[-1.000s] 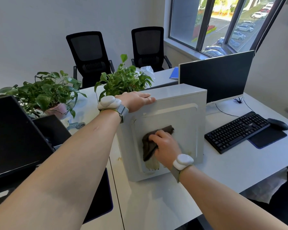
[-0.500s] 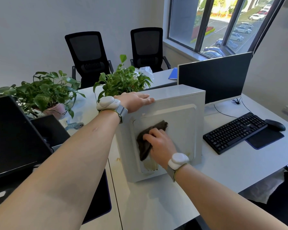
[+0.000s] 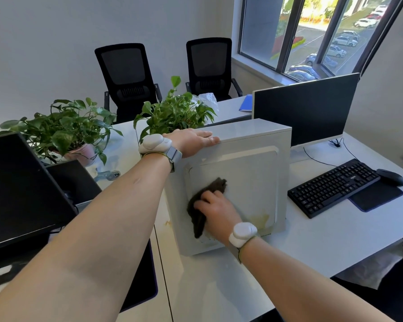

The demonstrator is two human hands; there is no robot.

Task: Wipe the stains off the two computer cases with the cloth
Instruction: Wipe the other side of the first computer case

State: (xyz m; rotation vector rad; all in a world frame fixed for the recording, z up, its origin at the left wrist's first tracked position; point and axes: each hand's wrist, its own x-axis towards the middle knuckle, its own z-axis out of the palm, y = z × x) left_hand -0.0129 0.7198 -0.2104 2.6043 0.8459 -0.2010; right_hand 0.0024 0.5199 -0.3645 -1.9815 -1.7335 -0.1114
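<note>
A white computer case [image 3: 249,159] stands upright on the desk in front of me. My left hand [image 3: 193,141] rests flat on its top left edge, fingers straight. My right hand [image 3: 216,211] holds a dark brown cloth [image 3: 215,185] bunched under its curled fingers and presses it against the left half of the side panel. A yellowish stain [image 3: 261,220] shows at the panel's lower right corner, apart from the cloth. A black box-shaped object [image 3: 75,180], possibly a second case, sits at the left behind a monitor.
A black keyboard [image 3: 333,185], mouse [image 3: 391,177] and mouse pad lie right of the case, with a monitor [image 3: 305,108] behind it. Another monitor [image 3: 21,189] stands at the left. Two potted plants [image 3: 61,129] [image 3: 175,115] sit behind. Two black chairs stand by the wall.
My right hand has slid the cloth leftward across the side panel. My left hand has stayed on the case's top edge.
</note>
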